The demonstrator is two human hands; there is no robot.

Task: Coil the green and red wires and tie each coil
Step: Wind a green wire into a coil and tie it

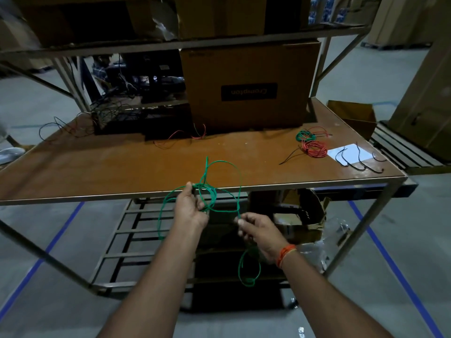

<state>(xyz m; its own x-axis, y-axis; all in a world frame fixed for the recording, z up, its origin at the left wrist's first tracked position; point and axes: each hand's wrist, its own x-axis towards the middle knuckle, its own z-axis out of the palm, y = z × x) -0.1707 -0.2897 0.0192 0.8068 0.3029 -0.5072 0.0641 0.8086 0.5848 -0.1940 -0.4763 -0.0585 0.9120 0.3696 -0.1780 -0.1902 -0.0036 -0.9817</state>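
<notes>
Nearest the camera, the person's right hand [253, 230] pinched a thin green plastic-coated wire [240, 189] between thumb and fingers, and a loose tail hung below it toward 6 o'clock. The left hand [191, 206], at about 10 o'clock from the right one, gripped the small loops already gathered. From the right pinch the free wire rose toward 12 o'clock and arched over to the left hand, so the right hand would probably feed the next turn. Farther, at 2 o'clock on the brown wooden table [122, 162], lay a small green coil [305, 135] and a red coil [314, 148].
</notes>
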